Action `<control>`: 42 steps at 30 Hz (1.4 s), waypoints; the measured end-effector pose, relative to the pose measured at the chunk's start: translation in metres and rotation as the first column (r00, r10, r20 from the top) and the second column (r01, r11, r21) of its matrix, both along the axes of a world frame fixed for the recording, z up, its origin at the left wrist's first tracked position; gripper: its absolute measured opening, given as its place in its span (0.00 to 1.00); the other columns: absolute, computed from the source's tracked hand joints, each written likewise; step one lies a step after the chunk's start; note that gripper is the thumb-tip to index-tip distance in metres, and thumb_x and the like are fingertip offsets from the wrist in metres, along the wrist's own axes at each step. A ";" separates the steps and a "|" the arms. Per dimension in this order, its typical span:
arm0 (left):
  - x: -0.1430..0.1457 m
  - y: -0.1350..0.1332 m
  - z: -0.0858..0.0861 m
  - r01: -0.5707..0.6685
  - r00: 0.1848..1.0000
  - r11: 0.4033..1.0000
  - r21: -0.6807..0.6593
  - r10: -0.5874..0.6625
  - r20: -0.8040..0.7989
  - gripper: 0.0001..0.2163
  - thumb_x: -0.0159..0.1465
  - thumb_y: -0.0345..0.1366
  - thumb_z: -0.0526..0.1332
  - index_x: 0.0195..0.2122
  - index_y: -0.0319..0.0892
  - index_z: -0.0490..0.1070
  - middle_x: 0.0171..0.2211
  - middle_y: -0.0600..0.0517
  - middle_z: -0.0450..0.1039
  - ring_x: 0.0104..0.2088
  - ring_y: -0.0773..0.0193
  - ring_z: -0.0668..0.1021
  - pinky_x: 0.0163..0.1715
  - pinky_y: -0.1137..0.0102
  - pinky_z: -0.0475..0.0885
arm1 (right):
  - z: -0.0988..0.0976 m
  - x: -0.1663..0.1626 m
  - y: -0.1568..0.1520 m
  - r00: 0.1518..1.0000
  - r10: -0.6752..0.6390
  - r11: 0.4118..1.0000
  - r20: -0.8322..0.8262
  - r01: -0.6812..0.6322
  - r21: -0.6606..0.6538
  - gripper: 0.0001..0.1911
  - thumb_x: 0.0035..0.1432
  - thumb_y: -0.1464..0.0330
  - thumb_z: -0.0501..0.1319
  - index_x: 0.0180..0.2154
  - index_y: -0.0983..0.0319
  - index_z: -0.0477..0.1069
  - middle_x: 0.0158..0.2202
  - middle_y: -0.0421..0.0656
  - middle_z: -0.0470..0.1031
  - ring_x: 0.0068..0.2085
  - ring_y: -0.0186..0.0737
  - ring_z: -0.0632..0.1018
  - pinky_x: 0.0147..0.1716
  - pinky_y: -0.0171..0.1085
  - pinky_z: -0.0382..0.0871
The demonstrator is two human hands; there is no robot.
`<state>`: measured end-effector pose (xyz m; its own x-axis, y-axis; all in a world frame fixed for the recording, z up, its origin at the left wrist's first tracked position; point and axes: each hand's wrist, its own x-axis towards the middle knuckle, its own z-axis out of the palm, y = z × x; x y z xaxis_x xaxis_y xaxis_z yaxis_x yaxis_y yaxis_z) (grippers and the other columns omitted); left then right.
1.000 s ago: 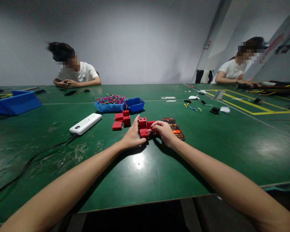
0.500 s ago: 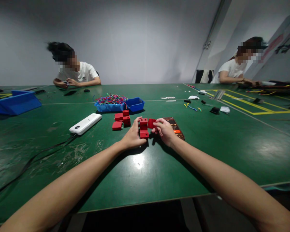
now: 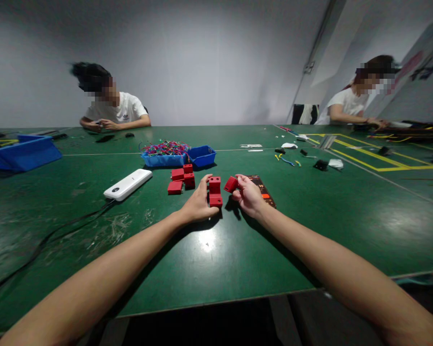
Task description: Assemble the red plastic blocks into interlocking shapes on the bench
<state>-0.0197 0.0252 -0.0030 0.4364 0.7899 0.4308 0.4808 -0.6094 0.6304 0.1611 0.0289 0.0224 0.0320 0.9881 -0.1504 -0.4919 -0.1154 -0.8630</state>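
Observation:
My left hand [image 3: 197,203] is curled around the left side of a small group of red blocks [image 3: 215,191], fingers at the back and thumb at the front. These blocks stand stepped on the green table, with round holes in their upper faces. Just to their right and apart from them, my right hand [image 3: 249,196] pinches another red block [image 3: 231,184] in tilted position above the table. Left of my left hand lie several more red blocks [image 3: 177,175]; metal pins show on one of them.
A phone [image 3: 265,190] lies partly behind my right hand. A white power bank [image 3: 128,185] with a black cable is at left. Blue bins [image 3: 202,157] stand beyond, one full of coloured wires [image 3: 166,148]. Two people [image 3: 117,110] sit across the table.
My right hand has moved slightly right, drawing its red block away from the group and turning it so its holed end shows. My left hand has stayed in place.

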 end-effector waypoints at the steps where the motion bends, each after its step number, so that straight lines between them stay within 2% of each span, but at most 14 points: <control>1: 0.000 0.000 0.000 0.002 1.000 1.000 -0.002 -0.002 -0.001 0.44 0.47 0.32 0.63 0.64 0.39 0.42 0.60 0.36 0.55 0.59 0.47 0.66 0.61 0.53 0.61 | 0.001 0.000 0.000 1.000 -0.002 1.000 -0.018 0.002 -0.013 0.04 0.61 0.69 0.56 0.38 0.57 0.60 0.20 0.32 0.66 0.12 0.25 0.59 0.12 0.26 0.50; 4: 0.000 -0.001 0.001 0.011 1.000 1.000 -0.002 -0.011 -0.004 0.45 0.47 0.33 0.63 0.64 0.37 0.41 0.61 0.35 0.54 0.60 0.46 0.65 0.62 0.52 0.59 | 0.003 0.001 -0.002 0.999 -0.013 0.999 -0.046 0.011 -0.045 0.04 0.63 0.71 0.51 0.38 0.58 0.62 0.21 0.35 0.69 0.13 0.25 0.61 0.11 0.24 0.48; 8: 0.001 0.000 0.002 0.018 1.000 1.000 0.016 -0.018 -0.003 0.45 0.46 0.32 0.63 0.64 0.38 0.41 0.62 0.35 0.53 0.61 0.46 0.64 0.63 0.52 0.58 | 0.004 0.002 -0.003 0.998 0.003 0.998 -0.069 -0.007 -0.055 0.03 0.62 0.71 0.52 0.38 0.58 0.63 0.22 0.36 0.71 0.13 0.25 0.61 0.11 0.24 0.48; 10: 0.001 0.000 0.002 0.018 1.000 1.000 0.024 -0.018 -0.001 0.45 0.46 0.32 0.63 0.64 0.38 0.42 0.62 0.36 0.53 0.61 0.46 0.64 0.63 0.53 0.58 | 0.004 0.002 -0.003 0.997 0.010 0.999 -0.079 -0.013 -0.039 0.05 0.59 0.72 0.53 0.38 0.59 0.63 0.21 0.36 0.71 0.13 0.26 0.61 0.11 0.24 0.49; 16: 0.000 -0.001 0.001 0.018 1.000 1.000 0.019 -0.018 0.000 0.44 0.47 0.32 0.63 0.64 0.37 0.42 0.62 0.34 0.53 0.62 0.46 0.63 0.63 0.52 0.58 | 0.002 0.003 -0.003 0.999 0.017 1.000 -0.037 -0.016 0.012 0.18 0.45 0.77 0.55 0.40 0.58 0.60 0.25 0.34 0.72 0.15 0.28 0.67 0.13 0.28 0.59; 18: 0.000 0.000 0.001 0.017 1.000 1.000 0.014 -0.016 -0.006 0.44 0.47 0.32 0.63 0.64 0.35 0.42 0.62 0.33 0.53 0.62 0.45 0.63 0.63 0.52 0.58 | 0.002 0.003 -0.005 0.999 0.036 0.997 0.005 -0.037 0.063 0.21 0.42 0.77 0.56 0.41 0.57 0.60 0.30 0.35 0.74 0.16 0.28 0.69 0.13 0.28 0.58; 22: -0.001 0.000 0.000 0.016 1.000 1.000 0.010 -0.016 -0.008 0.44 0.48 0.33 0.63 0.64 0.35 0.41 0.62 0.33 0.53 0.62 0.46 0.64 0.63 0.52 0.58 | 0.001 0.001 -0.006 0.994 0.086 0.980 0.063 -0.096 0.177 0.26 0.41 0.75 0.59 0.45 0.55 0.61 0.48 0.42 0.72 0.23 0.30 0.76 0.15 0.28 0.61; 25: -0.001 0.001 -0.001 0.019 1.000 1.000 0.013 -0.019 -0.005 0.44 0.48 0.33 0.64 0.64 0.37 0.41 0.62 0.34 0.52 0.62 0.46 0.64 0.62 0.52 0.59 | -0.002 -0.001 -0.006 0.990 0.101 0.962 0.103 -0.124 0.243 0.31 0.40 0.73 0.64 0.48 0.54 0.60 0.53 0.44 0.68 0.30 0.34 0.79 0.19 0.29 0.64; 29: -0.001 0.002 -0.002 0.019 1.000 1.000 0.008 -0.019 0.001 0.44 0.48 0.33 0.63 0.64 0.37 0.41 0.61 0.34 0.55 0.61 0.46 0.65 0.62 0.52 0.60 | -0.006 -0.003 -0.005 0.985 0.080 0.948 0.154 -0.123 0.293 0.35 0.40 0.68 0.69 0.50 0.53 0.59 0.45 0.42 0.73 0.35 0.39 0.80 0.30 0.35 0.72; 32: 0.000 0.002 -0.001 0.019 1.000 1.000 0.006 -0.019 -0.005 0.44 0.47 0.33 0.63 0.64 0.36 0.42 0.60 0.34 0.56 0.60 0.47 0.66 0.62 0.53 0.60 | -0.008 -0.003 -0.006 0.983 0.060 0.954 0.176 -0.108 0.278 0.36 0.40 0.65 0.71 0.50 0.55 0.58 0.37 0.39 0.76 0.35 0.41 0.81 0.35 0.39 0.73; 35: 0.000 0.001 -0.001 0.017 1.000 1.000 0.003 -0.017 -0.002 0.44 0.47 0.33 0.63 0.63 0.36 0.42 0.61 0.35 0.56 0.60 0.48 0.66 0.62 0.54 0.60 | -0.008 -0.003 -0.007 0.975 0.016 0.965 0.221 -0.073 0.251 0.35 0.37 0.64 0.74 0.47 0.57 0.60 0.33 0.39 0.77 0.34 0.40 0.79 0.36 0.40 0.73; 39: -0.001 0.001 0.000 0.022 1.000 1.000 0.008 -0.022 0.007 0.44 0.47 0.33 0.63 0.64 0.38 0.42 0.61 0.36 0.55 0.60 0.49 0.66 0.62 0.55 0.60 | -0.008 -0.001 -0.006 0.951 0.002 0.960 0.308 -0.088 0.267 0.25 0.35 0.63 0.74 0.35 0.60 0.66 0.29 0.38 0.76 0.32 0.36 0.76 0.34 0.36 0.70; 42: -0.001 0.001 0.000 0.016 1.000 1.000 0.009 -0.016 0.000 0.44 0.48 0.33 0.63 0.64 0.37 0.43 0.62 0.35 0.54 0.61 0.48 0.65 0.63 0.55 0.59 | -0.008 -0.001 -0.005 0.954 -0.016 0.958 0.300 -0.072 0.279 0.21 0.33 0.65 0.74 0.30 0.62 0.68 0.27 0.36 0.75 0.29 0.33 0.73 0.31 0.33 0.66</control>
